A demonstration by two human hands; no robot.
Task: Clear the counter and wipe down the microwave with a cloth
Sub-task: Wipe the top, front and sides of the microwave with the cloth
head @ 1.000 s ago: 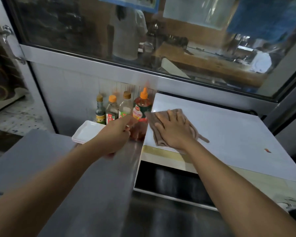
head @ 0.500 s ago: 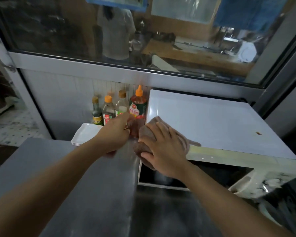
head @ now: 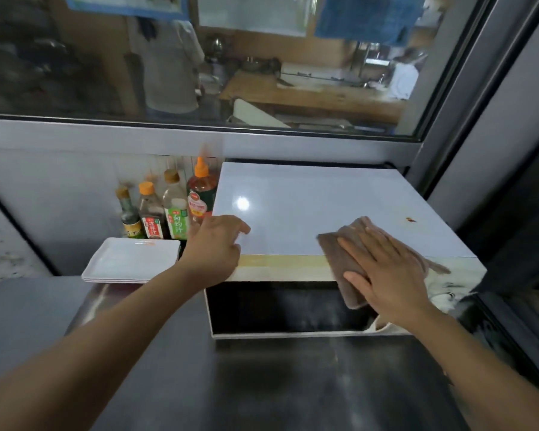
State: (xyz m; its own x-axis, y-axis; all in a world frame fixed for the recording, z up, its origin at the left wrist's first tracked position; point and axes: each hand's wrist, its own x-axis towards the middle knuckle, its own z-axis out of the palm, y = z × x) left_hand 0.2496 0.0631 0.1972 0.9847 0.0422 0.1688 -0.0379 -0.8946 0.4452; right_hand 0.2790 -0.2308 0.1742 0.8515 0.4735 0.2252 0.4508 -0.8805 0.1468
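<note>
A white microwave (head: 318, 209) with a dark glass door stands on the steel counter (head: 262, 384), pushed against the wall. My right hand (head: 386, 275) lies flat on a brown cloth (head: 339, 253), pressing it over the microwave's top front edge near the right side. The cloth hangs partly over the door. My left hand (head: 215, 247) rests at the microwave's front left corner, fingers loosely curled and apart, holding nothing.
Several sauce bottles (head: 171, 209) stand against the wall left of the microwave. A stack of white rectangular plates (head: 131, 259) sits in front of them. A glass window (head: 231, 63) runs above. A dark frame closes in the right side.
My right hand has slid the cloth from the microwave's front left corner across to the right. My left hand has shifted from the bottles to the microwave's left corner.
</note>
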